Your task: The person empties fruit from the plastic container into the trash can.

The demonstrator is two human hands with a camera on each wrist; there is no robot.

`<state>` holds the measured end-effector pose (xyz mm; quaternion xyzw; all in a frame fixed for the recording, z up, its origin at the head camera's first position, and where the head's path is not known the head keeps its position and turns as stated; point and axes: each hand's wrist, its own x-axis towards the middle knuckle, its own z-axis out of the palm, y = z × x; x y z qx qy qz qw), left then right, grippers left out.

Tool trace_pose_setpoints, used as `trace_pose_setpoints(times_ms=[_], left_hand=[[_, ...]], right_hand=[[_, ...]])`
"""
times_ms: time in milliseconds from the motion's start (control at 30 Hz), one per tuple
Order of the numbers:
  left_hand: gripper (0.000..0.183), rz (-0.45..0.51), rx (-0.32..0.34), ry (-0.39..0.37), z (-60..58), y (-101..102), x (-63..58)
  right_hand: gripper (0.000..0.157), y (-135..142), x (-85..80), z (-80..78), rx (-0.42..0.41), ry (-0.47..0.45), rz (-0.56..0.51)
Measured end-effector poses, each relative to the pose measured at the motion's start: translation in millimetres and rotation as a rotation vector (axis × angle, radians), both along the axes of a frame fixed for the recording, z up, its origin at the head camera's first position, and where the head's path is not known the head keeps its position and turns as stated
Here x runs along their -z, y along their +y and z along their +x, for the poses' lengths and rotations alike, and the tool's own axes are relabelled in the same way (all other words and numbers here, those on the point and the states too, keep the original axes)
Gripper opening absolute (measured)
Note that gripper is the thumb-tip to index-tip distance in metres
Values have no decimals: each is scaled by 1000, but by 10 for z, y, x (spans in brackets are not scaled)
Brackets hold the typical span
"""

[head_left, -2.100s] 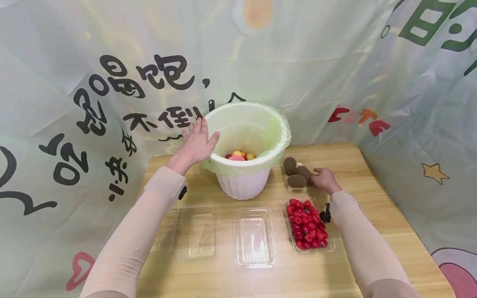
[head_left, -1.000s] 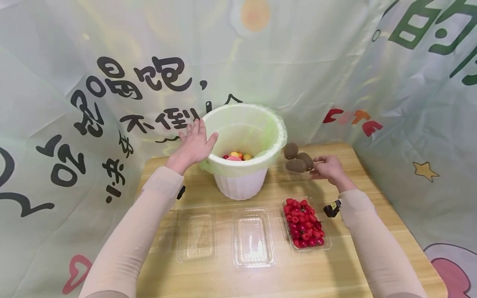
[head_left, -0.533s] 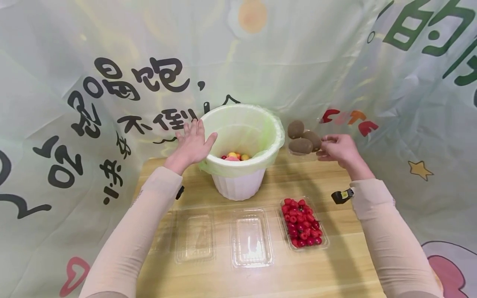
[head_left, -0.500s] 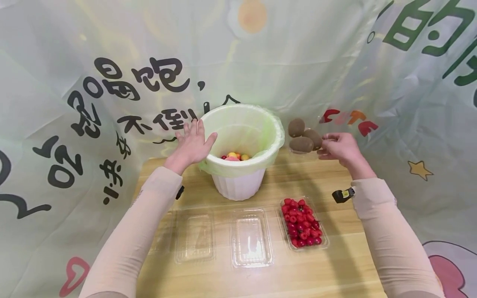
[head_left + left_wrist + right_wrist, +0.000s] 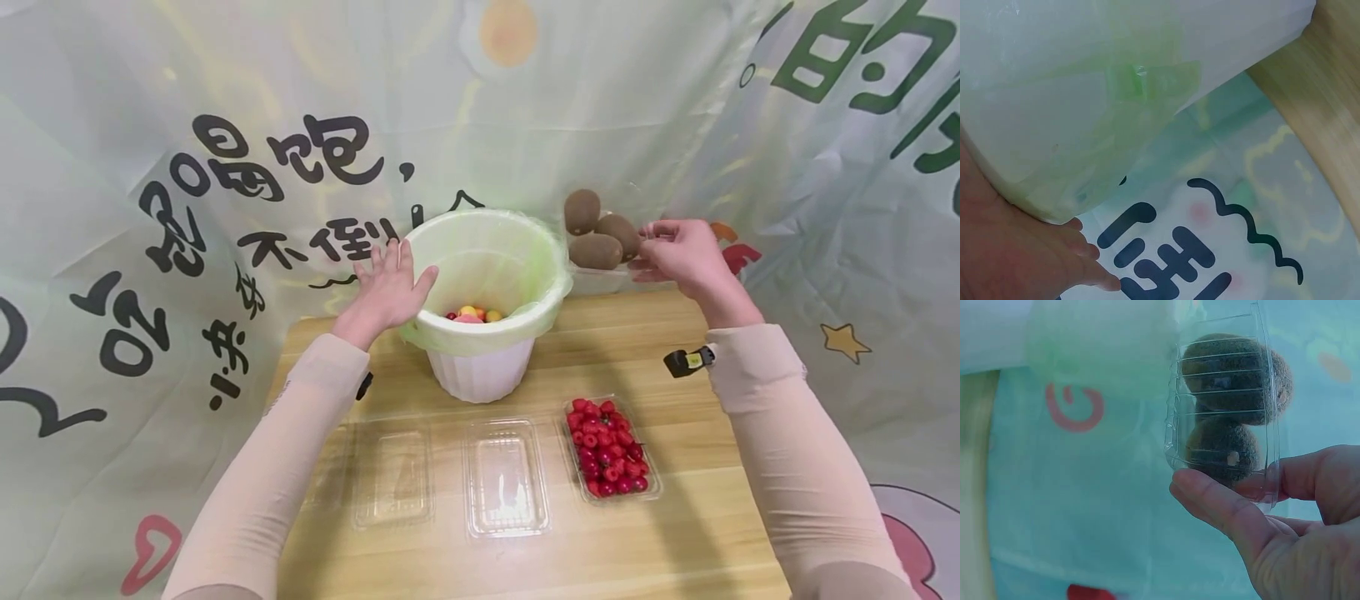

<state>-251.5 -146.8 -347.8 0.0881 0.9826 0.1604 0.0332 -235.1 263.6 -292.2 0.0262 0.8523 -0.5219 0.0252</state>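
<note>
My right hand (image 5: 686,257) grips the near right side of a clear plastic container (image 5: 1175,434), raised off the table beside the bucket's right rim. Three brown kiwis (image 5: 596,250) lie in it; in the right wrist view the kiwis (image 5: 1225,381) show through its ribbed wall, thumb and fingers on its end. My left hand (image 5: 390,287) rests with spread, straight fingers on the left rim of a white bucket (image 5: 480,367) lined with a thin green bag (image 5: 551,300). Small yellow, red and pink fruits (image 5: 474,315) lie inside. In the left wrist view, the left hand (image 5: 1022,250) touches the bagged rim.
A clear container of red berries (image 5: 609,450) sits on the wooden table (image 5: 585,550) at the right. Left of it stand an unfilled clear container (image 5: 507,479) and another clear container (image 5: 393,475). A printed curtain (image 5: 637,100) closes off the back and sides.
My right hand has lifted the kiwi container off the table and raised it to the height of the bucket's rim, close beside it. The left hand has stayed on the rim.
</note>
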Motion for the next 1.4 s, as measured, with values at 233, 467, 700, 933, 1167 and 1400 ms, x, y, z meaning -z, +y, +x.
trace_pose_setpoints(times_ms=[233, 467, 700, 933, 1167, 1400], left_hand=[[87, 1, -6, 1, 2, 10, -10], [87, -1, -8, -9, -15, 4, 0], [87, 2, -12, -10, -6, 3, -5], [88, 5, -12, 1, -14, 6, 7], [88, 3, -16, 0, -28, 11, 12], [88, 16, -19, -8, -27, 16, 14]], right_hand=[[51, -353, -179, -72, -27, -1, -21], [52, -655, -189, -146, -34, 32, -43], [51, -937, -81, -233, 14, 115, -63], [47, -1160, 58, -346, 86, 232, -134], [46, -1323, 132, -373, 129, 330, -229], [42, -1427, 226, -378, 151, 404, -252]])
